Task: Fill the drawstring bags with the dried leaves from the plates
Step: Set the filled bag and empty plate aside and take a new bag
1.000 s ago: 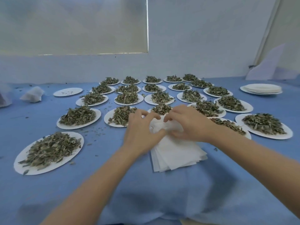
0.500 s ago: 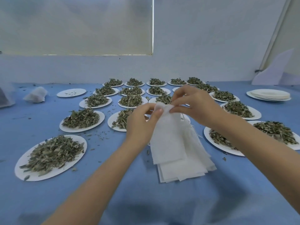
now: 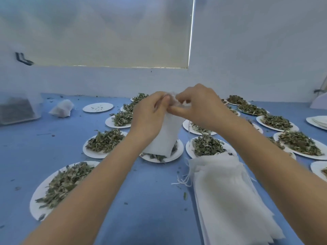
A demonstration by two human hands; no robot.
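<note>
**A:** What's out at your nine o'clock?

**B:** On the blue counter [image 3: 53,149], far left, you have a clear bag [image 3: 18,110] with dark contents, then a small filled white pouch [image 3: 61,108] lying just beside it, and a nearly bare plate [image 3: 97,107] with a few flecks. Nearer you, at eight o'clock, sits a large plate of dried leaves [image 3: 58,187], and another heaped plate [image 3: 103,144] is at ten o'clock.

**A:** And my hands?

**B:** Both are raised at twelve o'clock. Your left hand [image 3: 150,117] has its fingers curled, pinching the top edge of one white drawstring bag [image 3: 164,138]. Your right hand [image 3: 200,106] pinches the same mouth from the other side, thumb and fingers closed on the fabric. The bag hangs in the air, its bottom over the plate [image 3: 174,152] right below it.

**A:** To the right?

**B:** At four o'clock lies a stack of empty bags [image 3: 228,197], strings trailing off its left edge. More leaf-covered plates [image 3: 300,144] spread toward two o'clock, and a pile of bare plates [image 3: 318,121] sits at the right edge.
</note>
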